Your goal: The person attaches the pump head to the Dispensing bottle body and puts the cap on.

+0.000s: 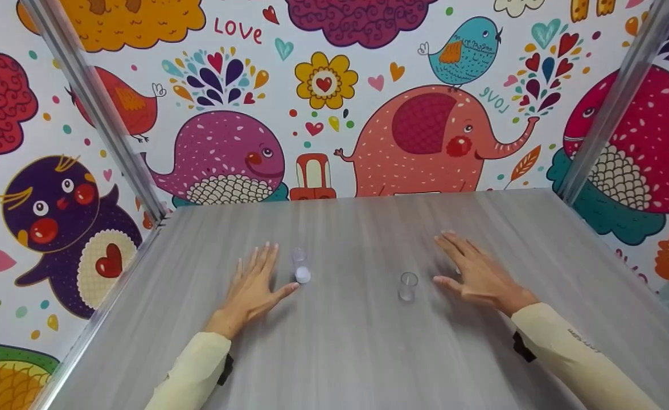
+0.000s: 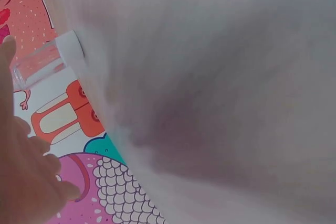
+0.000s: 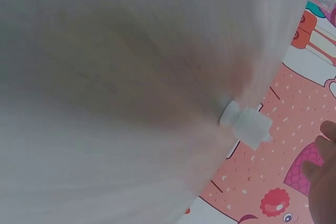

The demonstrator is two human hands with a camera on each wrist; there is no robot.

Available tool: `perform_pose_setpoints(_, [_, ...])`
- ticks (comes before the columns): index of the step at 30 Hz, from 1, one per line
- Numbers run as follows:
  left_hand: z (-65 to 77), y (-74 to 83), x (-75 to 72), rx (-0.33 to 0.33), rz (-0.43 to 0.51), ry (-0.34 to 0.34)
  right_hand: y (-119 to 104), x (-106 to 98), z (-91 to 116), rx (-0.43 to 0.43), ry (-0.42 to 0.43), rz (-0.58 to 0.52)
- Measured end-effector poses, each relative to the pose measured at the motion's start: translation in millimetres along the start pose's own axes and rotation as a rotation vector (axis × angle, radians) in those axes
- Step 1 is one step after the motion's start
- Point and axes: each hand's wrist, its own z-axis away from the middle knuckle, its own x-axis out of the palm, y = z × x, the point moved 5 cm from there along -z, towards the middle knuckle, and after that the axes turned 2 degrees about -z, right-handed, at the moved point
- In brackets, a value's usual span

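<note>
My left hand is at the left of the table, fingers spread and straight. Near its thumb stands a clear cylindrical container with a white part at the bottom, against the table. Whether the thumb touches it I cannot tell. My right hand is likewise spread, on the right, holding nothing. Left of that thumb is a small clear glass-like cup, upright. In the right wrist view a small translucent white bottle-like object stands on a white base near the right fingers; the hand mostly hides it in the head view.
The grey wood-grain table ends at a back wall printed with cartoon animals. Metal posts stand at the left and right corners. Part of a clear object shows at the top right of the right wrist view.
</note>
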Motion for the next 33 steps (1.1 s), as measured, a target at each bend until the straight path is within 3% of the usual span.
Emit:
perform_pose_setpoints(21, [-0.9, 7.4, 12.2, -0.052, 0.231, -0.008, -21.8, 13.4, 2.0, 0.054, -0.008, -0.206])
perform_pose_setpoints(26, [-1.8, 10.6, 14.1, -0.07, 0.305, -0.006, -24.3, 18.4, 2.4, 0.077, -0.013, -0.336])
perform_pose_setpoints(33, [-4.7, 16.5, 15.8, -0.092, 0.44, 0.039, -26.5, 22.3, 2.8, 0.097, 0.046, -0.523])
